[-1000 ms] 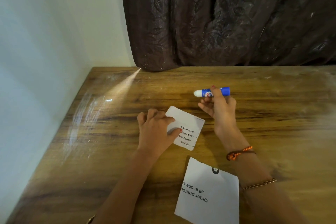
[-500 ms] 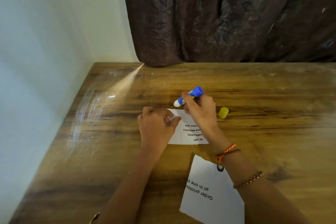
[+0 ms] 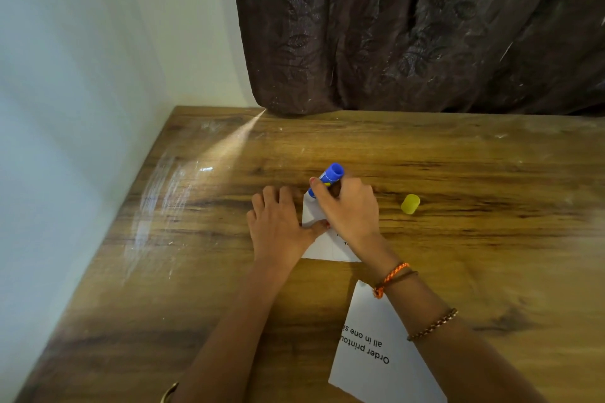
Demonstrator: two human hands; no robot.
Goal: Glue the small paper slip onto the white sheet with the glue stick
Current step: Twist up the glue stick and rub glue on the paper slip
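Observation:
A small white paper slip with printed lines lies flat on the wooden table. My left hand presses on its left edge, fingers spread and thumb on the paper. My right hand grips a blue glue stick, tilted, its white tip down on the slip's far left corner. A larger white sheet printed "Order printout" lies nearer to me, partly under my right forearm.
The yellow glue cap lies on the table right of my right hand. A dark brown curtain hangs behind the table's far edge. A pale wall runs along the table's left edge.
The slip went from lifted and tilted to flat on the table. My right hand brought the glue stick down from mid-air onto the slip's far corner. The yellow cap came into view.

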